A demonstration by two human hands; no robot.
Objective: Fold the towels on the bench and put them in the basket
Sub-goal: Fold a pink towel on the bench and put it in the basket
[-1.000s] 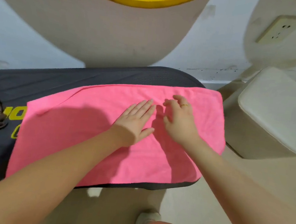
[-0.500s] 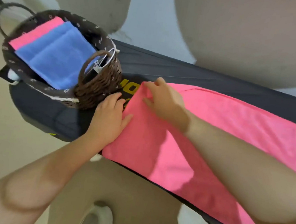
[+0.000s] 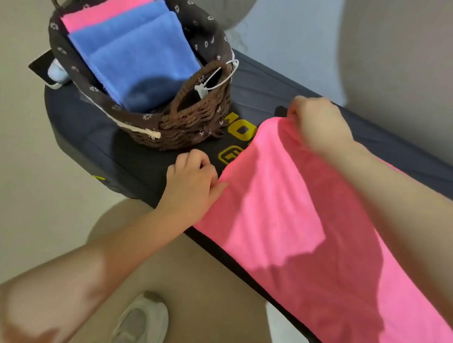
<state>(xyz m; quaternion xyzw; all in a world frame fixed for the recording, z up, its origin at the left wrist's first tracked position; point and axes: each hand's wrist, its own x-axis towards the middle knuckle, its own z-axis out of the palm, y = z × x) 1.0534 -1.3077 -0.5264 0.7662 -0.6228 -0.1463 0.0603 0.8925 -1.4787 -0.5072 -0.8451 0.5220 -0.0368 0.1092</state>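
We pinch the pink towel (image 3: 310, 236) at its end nearest the basket (image 3: 190, 128): our left hand (image 3: 190, 184) curls its fingers round the corner by the bench's (image 3: 89, 132) near edge, our right hand (image 3: 318, 125) grips the corner by the far edge and lifts it slightly. The rest of the towel lies flat along the bench. The wicker basket stands at the bench's left end, just beside that towel end, holding a folded blue towel (image 3: 136, 58) over a folded pink one (image 3: 108, 11).
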